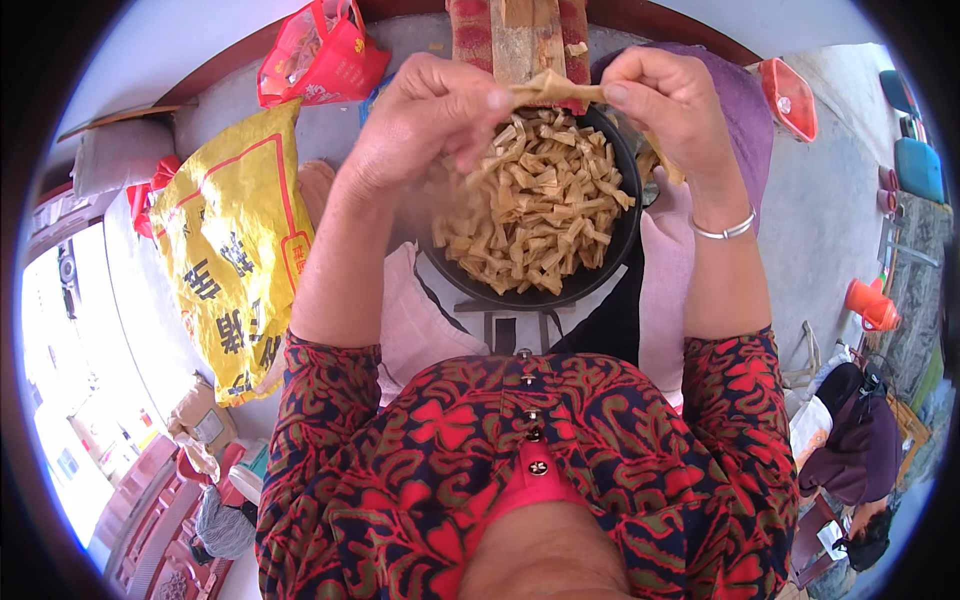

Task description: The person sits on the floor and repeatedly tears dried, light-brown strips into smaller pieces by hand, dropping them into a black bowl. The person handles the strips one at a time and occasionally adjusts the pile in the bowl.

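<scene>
Stretched level between my two hands is a tan tofu skin strip, with a twist or knot near its middle. My left hand pinches one end between thumb and fingers; its lower fingers are slightly blurred. At the other end my right hand grips the strip in a thumb-and-finger pinch. More tan strips hang just beneath the right palm; whether they are held there I cannot tell. Below both hands, a round black pan holds a heap of knotted tofu skin pieces.
Beyond the pan lies a wooden board over a red patterned cloth. A yellow sack and a red bag are on the left. To the right are purple cloth, a red basket and an orange container.
</scene>
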The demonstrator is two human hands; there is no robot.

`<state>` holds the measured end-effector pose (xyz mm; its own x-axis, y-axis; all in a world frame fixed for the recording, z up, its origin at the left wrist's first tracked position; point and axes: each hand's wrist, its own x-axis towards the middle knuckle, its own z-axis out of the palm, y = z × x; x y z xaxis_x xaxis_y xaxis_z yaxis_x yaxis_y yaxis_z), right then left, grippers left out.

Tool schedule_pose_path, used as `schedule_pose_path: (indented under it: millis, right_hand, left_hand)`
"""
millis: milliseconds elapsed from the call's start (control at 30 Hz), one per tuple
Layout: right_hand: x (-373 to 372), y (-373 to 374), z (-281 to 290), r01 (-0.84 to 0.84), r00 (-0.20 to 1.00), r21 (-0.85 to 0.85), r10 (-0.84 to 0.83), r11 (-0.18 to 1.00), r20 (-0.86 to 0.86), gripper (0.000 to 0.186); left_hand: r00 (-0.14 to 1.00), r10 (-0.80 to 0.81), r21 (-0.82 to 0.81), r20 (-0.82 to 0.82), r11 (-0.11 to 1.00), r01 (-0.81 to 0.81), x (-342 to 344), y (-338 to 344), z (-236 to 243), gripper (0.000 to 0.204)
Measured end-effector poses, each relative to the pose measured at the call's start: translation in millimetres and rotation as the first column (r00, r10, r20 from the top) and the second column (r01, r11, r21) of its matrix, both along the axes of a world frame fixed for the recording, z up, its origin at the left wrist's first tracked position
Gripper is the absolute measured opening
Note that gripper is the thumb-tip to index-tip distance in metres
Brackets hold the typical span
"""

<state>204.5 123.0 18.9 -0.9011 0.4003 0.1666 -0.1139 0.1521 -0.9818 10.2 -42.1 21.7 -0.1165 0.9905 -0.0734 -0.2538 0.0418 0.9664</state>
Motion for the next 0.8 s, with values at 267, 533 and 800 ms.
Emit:
schedule_pose_path:
  millis: [267, 533, 800]
  right_hand:
    - [-17.2, -20.6, -15.5, -0.004, 0.981, 0.114, -0.018, 0.994, 0.193, 0.015]
    - [-17.4, -6.0, -21.1, 0.073, 0.977, 0.343, -0.137, 0.936, 0.164, 0.019]
    - [-54.9, 16.6, -43.1, 0.411, 0.882, 0.521, -0.471, 0.748, -0.019, 0.013]
  left_hand:
    - [0.373, 0.171, 0.234, -0.912, 0.964, 0.129, 18.4, 7.9, -9.5, 0.026]
    - [0.513, -0.089, -0.024, -0.854, 0.991, 0.132, -3.6, 15.7, -18.8, 0.02]
    - [0.242, 0.323, 0.249, -0.915, 0.924, -0.291, -15.8, 63.7, -46.8, 0.023]
